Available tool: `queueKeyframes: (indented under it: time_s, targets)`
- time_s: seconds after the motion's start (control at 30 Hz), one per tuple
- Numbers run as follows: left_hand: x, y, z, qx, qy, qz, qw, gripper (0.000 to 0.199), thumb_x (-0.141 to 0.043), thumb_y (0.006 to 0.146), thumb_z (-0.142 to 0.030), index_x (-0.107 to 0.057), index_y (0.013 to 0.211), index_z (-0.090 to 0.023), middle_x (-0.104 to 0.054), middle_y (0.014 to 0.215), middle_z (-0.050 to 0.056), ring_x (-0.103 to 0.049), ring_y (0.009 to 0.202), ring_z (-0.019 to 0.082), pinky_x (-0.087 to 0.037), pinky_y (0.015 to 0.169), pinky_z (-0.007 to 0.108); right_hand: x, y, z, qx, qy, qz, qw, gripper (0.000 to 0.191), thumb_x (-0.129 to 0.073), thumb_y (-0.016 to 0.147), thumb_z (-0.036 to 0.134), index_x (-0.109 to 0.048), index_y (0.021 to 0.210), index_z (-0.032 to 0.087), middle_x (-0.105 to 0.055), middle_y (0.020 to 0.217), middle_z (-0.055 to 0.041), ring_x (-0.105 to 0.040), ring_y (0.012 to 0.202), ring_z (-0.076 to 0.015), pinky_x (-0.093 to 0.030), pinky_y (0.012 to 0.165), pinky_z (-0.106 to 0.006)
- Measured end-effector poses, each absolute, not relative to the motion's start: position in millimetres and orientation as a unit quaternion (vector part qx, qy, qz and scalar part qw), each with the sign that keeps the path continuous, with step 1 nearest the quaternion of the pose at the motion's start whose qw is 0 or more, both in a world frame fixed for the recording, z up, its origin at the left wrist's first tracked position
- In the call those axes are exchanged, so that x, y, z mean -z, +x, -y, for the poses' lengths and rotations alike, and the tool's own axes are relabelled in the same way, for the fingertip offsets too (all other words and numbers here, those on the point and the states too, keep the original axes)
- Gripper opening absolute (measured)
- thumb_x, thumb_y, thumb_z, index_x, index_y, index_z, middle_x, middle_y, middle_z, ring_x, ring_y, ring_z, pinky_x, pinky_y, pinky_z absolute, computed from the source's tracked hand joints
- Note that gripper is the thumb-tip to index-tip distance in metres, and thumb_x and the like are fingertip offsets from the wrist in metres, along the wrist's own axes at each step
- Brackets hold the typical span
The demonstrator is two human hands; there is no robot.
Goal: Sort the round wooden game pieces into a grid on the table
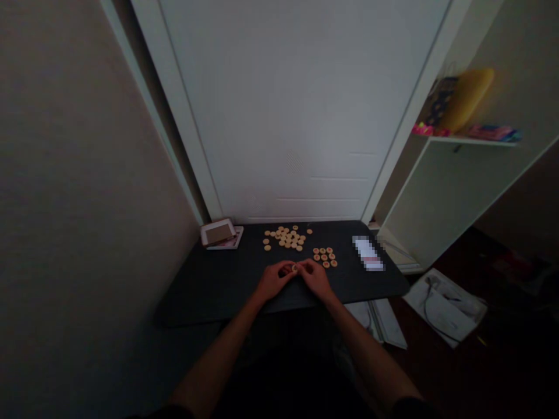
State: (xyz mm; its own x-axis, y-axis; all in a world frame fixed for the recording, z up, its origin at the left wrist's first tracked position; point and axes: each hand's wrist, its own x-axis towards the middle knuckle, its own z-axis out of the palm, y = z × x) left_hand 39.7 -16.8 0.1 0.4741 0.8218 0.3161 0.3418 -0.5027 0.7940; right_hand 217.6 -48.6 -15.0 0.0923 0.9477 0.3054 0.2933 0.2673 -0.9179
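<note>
The left hand [273, 280] and the right hand [316, 277] are coming together at the fingertips, pinching one small round pale wooden disc [294, 268] between them. They are hovering over the near part of the dark rectangular table [196, 289], the landmark here. Beyond the hands, toward the table's far edge, a loose cluster of pale round discs [288, 237] is lying. Right of that cluster, a close group of discs with reddish and dark markings [324, 257] is resting. A blurred white flat object [368, 254] is lying near the table's right end; a stacked white-and-brown box [219, 234] is sitting at its far left corner.
</note>
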Motion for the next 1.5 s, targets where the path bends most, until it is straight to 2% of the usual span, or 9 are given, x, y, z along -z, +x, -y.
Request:
queueKeyframes:
  time_s: [0.37,0.63,0.77,1.07,1.37,1.5]
  targets:
    - [2,39,13,-0.365,0.777,-0.374,0.353,0.035,-0.061,0.086,-0.04,-0.065,0.115,-0.023,-0.075,0.093,0.003,-0.07,0.085,0.018,-0.055,0.081,0.03,16,217,47,-0.353,-0.49,0.596,0.529,0.026,-0.062,0.083,0.039,-0.069,0.1,0.02,-0.073,0.095,-0.005,-0.069,0.086,-0.0197,-0.053,0.08,-0.033]
    - [-2,41,16,-0.38,0.759,-0.386,0.363,0.035,-0.063,0.084,-0.04,-0.065,0.114,-0.022,-0.075,0.091,0.003,-0.071,0.084,0.019,-0.056,0.081,0.033,8,216,52,-0.336,-0.504,0.604,0.517,0.025,-0.057,0.085,0.028,-0.069,0.105,0.021,-0.074,0.101,-0.0043,-0.068,0.093,-0.0198,-0.053,0.086,-0.035]
    - [-1,41,15,-0.392,0.751,-0.39,0.362,0.034,-0.064,0.083,-0.038,-0.066,0.111,-0.02,-0.075,0.089,0.004,-0.071,0.081,0.019,-0.056,0.079,0.031,7,213,56,-0.306,-0.498,0.626,0.516,0.036,-0.052,0.084,0.019,-0.066,0.117,0.025,-0.071,0.111,-0.0024,-0.067,0.099,-0.0188,-0.052,0.091,-0.035]
    - [7,40,10,-0.394,0.745,-0.39,0.373,0.034,-0.061,0.085,-0.039,-0.063,0.113,-0.02,-0.075,0.09,0.004,-0.071,0.083,0.019,-0.056,0.08,0.032,9,211,60,-0.205,-0.448,0.73,0.474,0.06,-0.043,0.078,0.002,-0.059,0.13,0.029,-0.059,0.131,-0.0021,-0.054,0.122,-0.017,-0.039,0.108,-0.036]
    - [1,41,13,-0.388,0.752,-0.391,0.362,0.032,-0.059,0.086,-0.039,-0.063,0.112,-0.02,-0.073,0.088,0.003,-0.07,0.082,0.018,-0.055,0.079,0.03,11,210,59,-0.19,-0.467,0.717,0.482,0.061,-0.045,0.076,0.002,-0.059,0.129,0.028,-0.06,0.123,-0.0049,-0.058,0.109,-0.0173,-0.045,0.1,-0.034]
    - [2,41,12,-0.39,0.752,-0.392,0.358,0.032,-0.057,0.087,-0.039,-0.063,0.112,-0.021,-0.073,0.088,0.003,-0.069,0.082,0.018,-0.055,0.079,0.03,8,211,60,-0.193,-0.46,0.719,0.484,0.061,-0.044,0.075,0.002,-0.061,0.127,0.029,-0.061,0.125,-0.0039,-0.059,0.111,-0.0179,-0.046,0.101,-0.036]
